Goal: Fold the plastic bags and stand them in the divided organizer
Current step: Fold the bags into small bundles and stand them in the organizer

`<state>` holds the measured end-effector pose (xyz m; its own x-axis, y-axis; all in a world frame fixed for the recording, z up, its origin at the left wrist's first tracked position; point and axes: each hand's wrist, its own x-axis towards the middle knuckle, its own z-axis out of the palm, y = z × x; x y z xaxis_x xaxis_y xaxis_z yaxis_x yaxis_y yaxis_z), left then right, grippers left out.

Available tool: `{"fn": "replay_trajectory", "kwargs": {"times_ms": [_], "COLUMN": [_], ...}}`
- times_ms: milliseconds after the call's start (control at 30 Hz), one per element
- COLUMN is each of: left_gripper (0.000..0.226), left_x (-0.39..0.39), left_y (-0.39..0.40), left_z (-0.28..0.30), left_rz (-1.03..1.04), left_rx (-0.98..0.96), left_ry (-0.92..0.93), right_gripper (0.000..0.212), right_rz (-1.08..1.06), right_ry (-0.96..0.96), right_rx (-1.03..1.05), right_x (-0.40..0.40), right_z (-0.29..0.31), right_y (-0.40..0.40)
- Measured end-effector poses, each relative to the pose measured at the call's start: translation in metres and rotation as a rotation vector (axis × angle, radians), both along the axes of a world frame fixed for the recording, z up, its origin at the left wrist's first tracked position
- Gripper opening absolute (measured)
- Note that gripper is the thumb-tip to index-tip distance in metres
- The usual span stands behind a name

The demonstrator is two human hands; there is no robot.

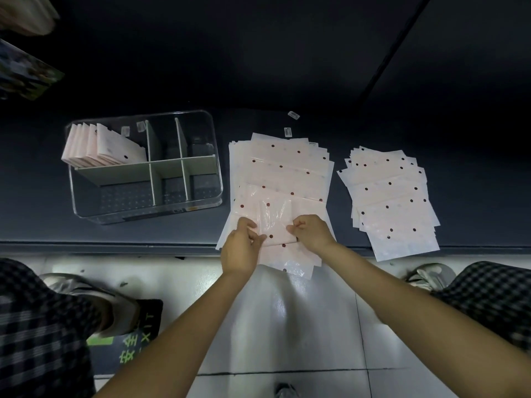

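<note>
We work at a dark matte tabletop [172, 81] above a pale tiled floor [287, 326], where a dark floor mat [138, 337] shows green lettering that looks like "EXIT" beside characters we cannot read. Two small white barcode stickers [288, 131] lie on the table, their print too small to make out. The clear plastic organizer with pale green dividers [172, 165] stands at the left; its far-left compartment holds a row of folded pale pink bags [100, 147] standing on edge, leaning a little. Our left hand [241, 248] and right hand [311, 232] each pinch with curled fingers a side of a partly folded pink dotted plastic bag [275, 222], held just over the central stack of flat pink dotted bags [284, 173]. A second fanned stack of dotted bags [393, 202] lies to the right, apart from the first
</note>
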<state>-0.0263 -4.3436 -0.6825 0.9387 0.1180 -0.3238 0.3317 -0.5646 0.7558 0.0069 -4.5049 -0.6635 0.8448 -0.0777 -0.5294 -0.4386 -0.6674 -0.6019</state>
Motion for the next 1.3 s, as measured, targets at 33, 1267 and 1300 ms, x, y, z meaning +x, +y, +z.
{"fn": "replay_trajectory", "kwargs": {"times_ms": [33,1267,1300], "left_gripper": [0.027,0.063,0.064], "left_x": [-0.002,0.014,0.015], "left_y": [0.0,0.03,0.03], "left_z": [0.002,-0.012,-0.012], "left_rz": [-0.008,-0.872,-0.849], "left_rx": [0.066,0.46,0.444], "left_ry": [-0.053,-0.228,-0.236], "right_gripper": [0.024,0.038,0.033], "right_rz": [-0.006,0.826,0.842], "right_ry": [0.012,-0.676,-0.727], "right_rx": [-0.002,-0.418,-0.435], "right_x": [0.002,-0.017,-0.019], "right_z": [0.0,-0.01,-0.01], "right_y": [0.001,-0.027,-0.027]}}
